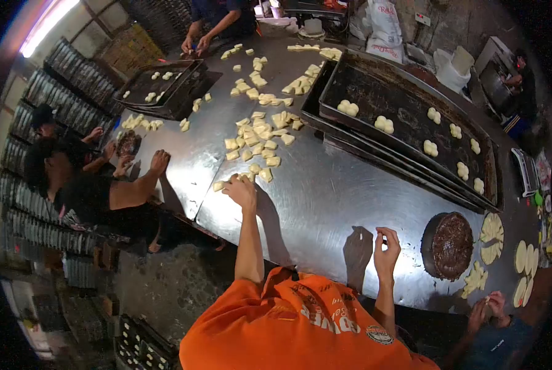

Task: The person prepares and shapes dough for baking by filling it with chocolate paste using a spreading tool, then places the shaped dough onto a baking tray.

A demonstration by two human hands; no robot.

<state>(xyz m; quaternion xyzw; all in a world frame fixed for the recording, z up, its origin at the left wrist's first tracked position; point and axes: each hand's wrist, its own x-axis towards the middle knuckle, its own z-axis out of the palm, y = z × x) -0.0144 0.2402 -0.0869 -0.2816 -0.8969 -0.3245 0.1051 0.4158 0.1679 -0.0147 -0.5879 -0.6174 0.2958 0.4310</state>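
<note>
My left hand (241,191) reaches over the metal table and touches the near edge of a scattered pile of pale dough pieces (257,137); its fingertips are on the dough, and what they grip is hidden. One dough piece (218,185) lies just left of those fingers. My right hand (386,245) is raised above the table's near side, its fingers curled with a gap between thumb and fingers and nothing visible in them. To its right stands a round pan of dark brown filling (449,245).
Stacked black trays (405,92) with dough clusters fill the right rear; another tray stack (159,92) stands at left. Co-workers' hands (160,161) are along the left edge, others at the far edge (203,44) and lower right (495,303). Flattened dough (491,237) lies beyond the pan.
</note>
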